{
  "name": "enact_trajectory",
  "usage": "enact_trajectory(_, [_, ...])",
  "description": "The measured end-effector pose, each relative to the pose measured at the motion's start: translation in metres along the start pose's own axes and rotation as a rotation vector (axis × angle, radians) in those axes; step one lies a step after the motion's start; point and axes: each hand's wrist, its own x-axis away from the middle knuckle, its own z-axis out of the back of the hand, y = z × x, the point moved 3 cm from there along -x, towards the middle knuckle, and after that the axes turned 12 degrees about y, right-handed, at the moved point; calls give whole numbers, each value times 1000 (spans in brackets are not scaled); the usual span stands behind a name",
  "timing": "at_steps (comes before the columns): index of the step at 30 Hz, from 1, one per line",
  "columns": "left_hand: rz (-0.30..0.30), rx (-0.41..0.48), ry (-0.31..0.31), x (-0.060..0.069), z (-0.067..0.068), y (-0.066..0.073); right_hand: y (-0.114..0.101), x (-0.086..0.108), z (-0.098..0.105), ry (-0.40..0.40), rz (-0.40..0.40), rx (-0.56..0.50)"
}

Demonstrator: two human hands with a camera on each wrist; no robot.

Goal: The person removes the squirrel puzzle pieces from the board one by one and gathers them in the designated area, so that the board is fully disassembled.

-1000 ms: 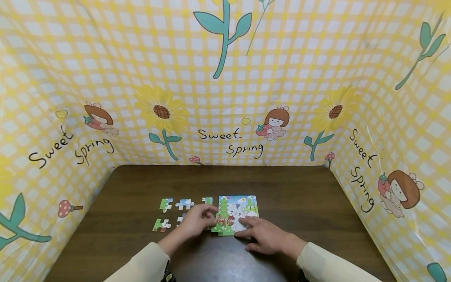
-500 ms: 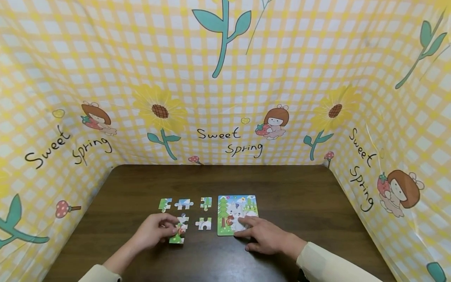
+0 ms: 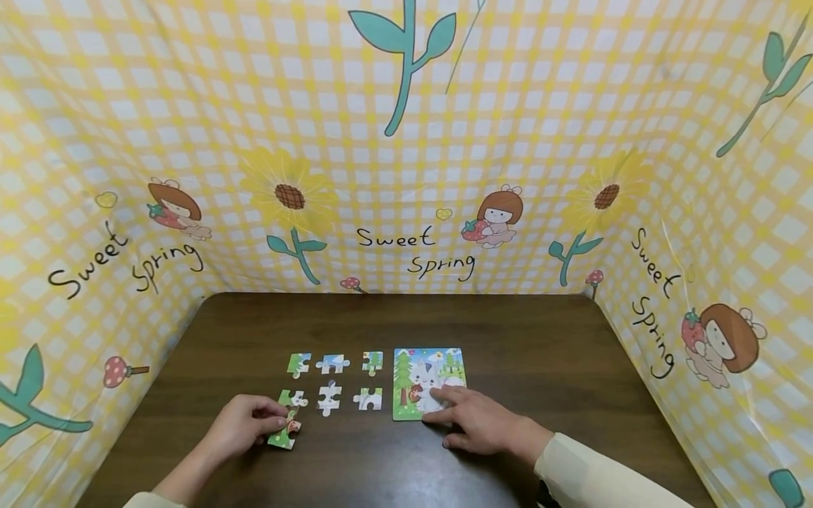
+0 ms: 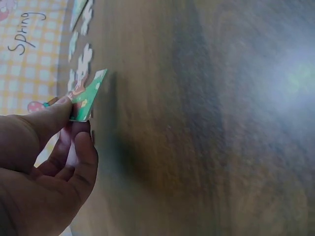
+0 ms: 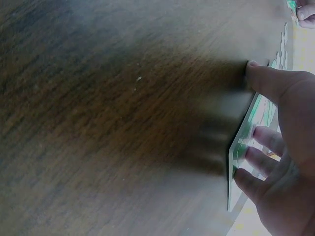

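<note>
Between thumb and fingers, my left hand [image 3: 238, 427] pinches a green jigsaw puzzle piece [image 3: 284, 436] at the near left of the loose pieces. In the left wrist view that puzzle piece [image 4: 87, 101] is tilted, its straight edge towards the camera. Just beyond it lies another green-and-white puzzle piece [image 3: 293, 398], partly covered. My right hand [image 3: 479, 423] rests on the picture card [image 3: 406, 406], which shows a white animal among green trees. Its fingers lie extended over the card's lower right part; the right wrist view shows the thumb [image 5: 263, 78] off the card's edge.
Several loose pieces lie in two rows left of the card, among them a blue-topped piece [image 3: 333, 364], a tree piece [image 3: 372, 362] and a white piece [image 3: 329, 398]. The brown table [image 3: 540, 331] is bounded by a yellow checked cloth [image 3: 406, 176] at the back and sides.
My left hand has moved from the card's left edge leftward past the loose pieces, carrying the green puzzle piece. My right hand has stayed on the card.
</note>
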Motion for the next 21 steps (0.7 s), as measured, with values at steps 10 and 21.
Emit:
enact_trajectory(10, [-30,-227,116,0,2,-11,1,-1,3,-19,-15,1])
enact_trajectory(21, [-5,-269,173,4,-3,-14,-1,-1,2,-11,-8,1])
